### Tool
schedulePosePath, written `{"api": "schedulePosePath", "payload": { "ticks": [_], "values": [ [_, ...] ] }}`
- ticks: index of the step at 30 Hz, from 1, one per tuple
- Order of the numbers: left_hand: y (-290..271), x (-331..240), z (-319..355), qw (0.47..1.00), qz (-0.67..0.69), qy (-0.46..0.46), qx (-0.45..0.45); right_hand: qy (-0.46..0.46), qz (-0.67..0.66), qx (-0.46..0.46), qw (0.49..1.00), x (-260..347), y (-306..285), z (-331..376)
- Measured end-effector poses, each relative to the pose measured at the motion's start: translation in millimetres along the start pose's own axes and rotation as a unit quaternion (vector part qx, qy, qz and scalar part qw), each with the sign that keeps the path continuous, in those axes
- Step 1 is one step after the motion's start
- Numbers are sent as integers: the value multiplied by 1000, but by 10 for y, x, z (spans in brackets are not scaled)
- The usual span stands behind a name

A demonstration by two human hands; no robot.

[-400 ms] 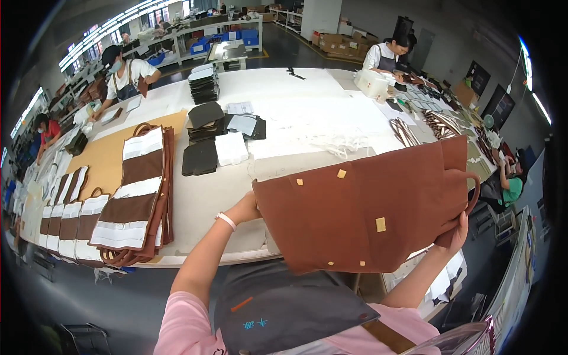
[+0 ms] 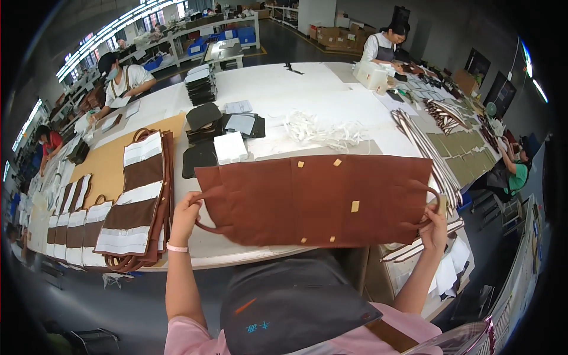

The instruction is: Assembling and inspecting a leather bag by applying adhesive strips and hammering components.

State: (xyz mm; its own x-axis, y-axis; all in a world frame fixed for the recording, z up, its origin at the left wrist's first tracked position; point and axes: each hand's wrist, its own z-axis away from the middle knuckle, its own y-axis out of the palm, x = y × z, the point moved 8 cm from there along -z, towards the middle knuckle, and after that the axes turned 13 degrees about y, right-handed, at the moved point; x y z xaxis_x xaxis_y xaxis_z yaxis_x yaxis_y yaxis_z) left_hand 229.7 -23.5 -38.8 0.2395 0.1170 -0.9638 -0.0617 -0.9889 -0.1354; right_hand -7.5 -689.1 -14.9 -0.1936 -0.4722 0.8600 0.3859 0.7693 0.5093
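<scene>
A reddish-brown bag panel (image 2: pixel 319 201) is stretched sideways above the near edge of the table, with several small yellow tape pieces stuck on it. It has a looped handle at each end. My left hand (image 2: pixel 185 222) is closed around the left handle (image 2: pixel 208 229). At the other end, my right hand (image 2: pixel 435 229) grips the right handle (image 2: pixel 436 194). A yellowish piece also shows beside my right fingers.
On the left of the white table (image 2: pixel 260 89) lie stacked brown-and-white bag panels (image 2: pixel 139 189). Black and white pieces (image 2: pixel 204 118) are piled behind my panel, near tangled white strips (image 2: pixel 325 130). Long strips (image 2: pixel 426 148) lie at right. Several people work around the table.
The panel has swung left and levelled out. My left hand has gone from the panel's edge to the left handle. My right hand has moved slightly left, and more strips show at right.
</scene>
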Motion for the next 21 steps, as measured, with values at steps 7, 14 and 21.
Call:
{"api": "schedulePosePath", "payload": {
  "ticks": [7,14,21],
  "values": [
    [-525,153,715,990,65,-66,-104,161,-119,-78,976,-1085,-184,-449],
    [-713,281,916,981,91,-88,-147,176,-135,-137,965,-1284,-84,-508],
    [-777,357,938,975,124,-95,-158,195,-149,-110,963,-1349,-125,-557]
  ]
}}
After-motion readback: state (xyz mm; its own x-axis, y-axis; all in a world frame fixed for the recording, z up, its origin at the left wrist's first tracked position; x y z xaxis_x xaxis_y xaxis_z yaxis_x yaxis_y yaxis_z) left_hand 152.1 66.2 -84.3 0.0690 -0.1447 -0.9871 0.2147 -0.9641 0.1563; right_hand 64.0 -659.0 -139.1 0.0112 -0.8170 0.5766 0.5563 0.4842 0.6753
